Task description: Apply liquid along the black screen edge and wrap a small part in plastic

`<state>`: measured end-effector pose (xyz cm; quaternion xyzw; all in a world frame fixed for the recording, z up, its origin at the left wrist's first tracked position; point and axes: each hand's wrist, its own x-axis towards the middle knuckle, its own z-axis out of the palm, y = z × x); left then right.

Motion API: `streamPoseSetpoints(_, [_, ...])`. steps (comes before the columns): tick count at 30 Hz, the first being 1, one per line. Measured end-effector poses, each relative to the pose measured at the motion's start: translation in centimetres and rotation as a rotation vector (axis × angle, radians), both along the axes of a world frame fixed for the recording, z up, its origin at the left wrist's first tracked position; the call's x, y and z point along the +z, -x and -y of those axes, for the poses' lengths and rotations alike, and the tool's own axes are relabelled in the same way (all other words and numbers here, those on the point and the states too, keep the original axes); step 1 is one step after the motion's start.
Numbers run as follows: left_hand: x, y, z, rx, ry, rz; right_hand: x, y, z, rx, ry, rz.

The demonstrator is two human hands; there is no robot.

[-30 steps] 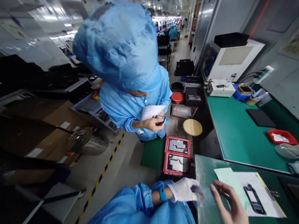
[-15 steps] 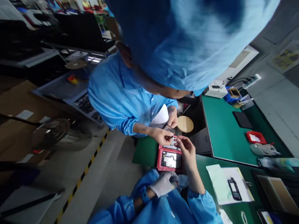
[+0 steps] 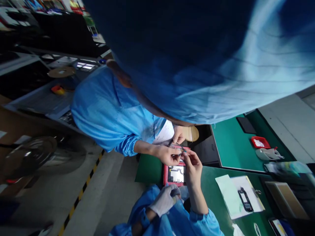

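My right hand [image 3: 194,168], bare, has its thumb and finger pinched at a small electronic part [image 3: 183,149]. A co-worker's hand [image 3: 169,155] grips the same part from the other side. The co-worker's other hand [image 3: 179,135] holds a thin dark piece, partly hidden. Below these hands lies a red-framed tray [image 3: 165,175] with a shiny flat panel [image 3: 177,173] bearing black strips. My left hand [image 3: 163,200], in a white glove, is curled near my body, below the tray; whatever is inside its fingers is hidden.
The co-worker's blue cap [image 3: 197,75] fills the top, very near the camera. At right, a green bench holds papers [image 3: 236,196] with a black phone frame [image 3: 245,199] and a red box [image 3: 260,142]. A round wooden stool [image 3: 193,133] stands behind. A fan [image 3: 36,157] is at left.
The co-worker's head has come closer and covers more of the view. My right hand's fingertips and the co-worker's fingers now meet at the small part. My left hand stays curled.
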<state>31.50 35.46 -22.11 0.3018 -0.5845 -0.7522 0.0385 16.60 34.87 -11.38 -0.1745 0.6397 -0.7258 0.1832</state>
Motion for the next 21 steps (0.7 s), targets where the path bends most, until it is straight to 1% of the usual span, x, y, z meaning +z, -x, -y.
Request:
streamPoseSetpoints(3, [0.3,0.1,0.4,-0.012,0.011,0.005,-0.6,-0.3,0.1,-0.018,0.035,0.029])
streamPoseSetpoints(6, [0.4,0.3,0.7,-0.011,0.017,0.014,-0.7,-0.3,0.2,-0.015,0.053,0.019])
streamPoseSetpoints(9, [0.8,0.7,1.0,-0.035,0.044,0.025,-0.5,-0.1,0.2,0.005,0.062,0.017])
streamPoseSetpoints(16, [3.0,1.5,1.5,-0.074,0.112,0.034,0.6,0.7,0.0,0.068,0.052,0.002])
streamPoseSetpoints(21, [3.6,2.0,1.1,-0.091,0.146,0.047,0.9,1.1,-0.7,0.143,0.016,0.018])
